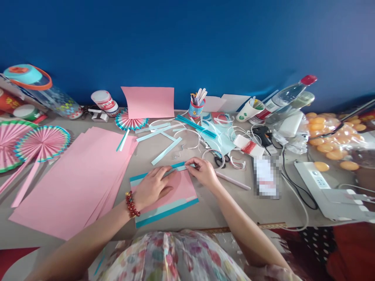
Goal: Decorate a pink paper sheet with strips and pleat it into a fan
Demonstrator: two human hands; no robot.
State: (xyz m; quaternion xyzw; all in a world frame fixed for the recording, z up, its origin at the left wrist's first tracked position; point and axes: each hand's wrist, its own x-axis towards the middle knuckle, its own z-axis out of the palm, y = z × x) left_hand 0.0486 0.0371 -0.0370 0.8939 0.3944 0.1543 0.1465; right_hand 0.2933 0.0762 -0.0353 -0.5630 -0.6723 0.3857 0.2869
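Observation:
A pink paper sheet with blue bands lies on the table in front of me. My left hand rests flat on it, fingers stretched toward its far edge, a red bead bracelet on the wrist. My right hand pinches the sheet's far blue edge at the right corner, where the edge looks folded over. A pale pink stick lies just right of that hand.
A stack of pink sheets lies to the left, with pleated paper fans beyond. Blue strips, white loops, scissors, a pen cup, bottles, a phone, cables and orange balls crowd the back and right.

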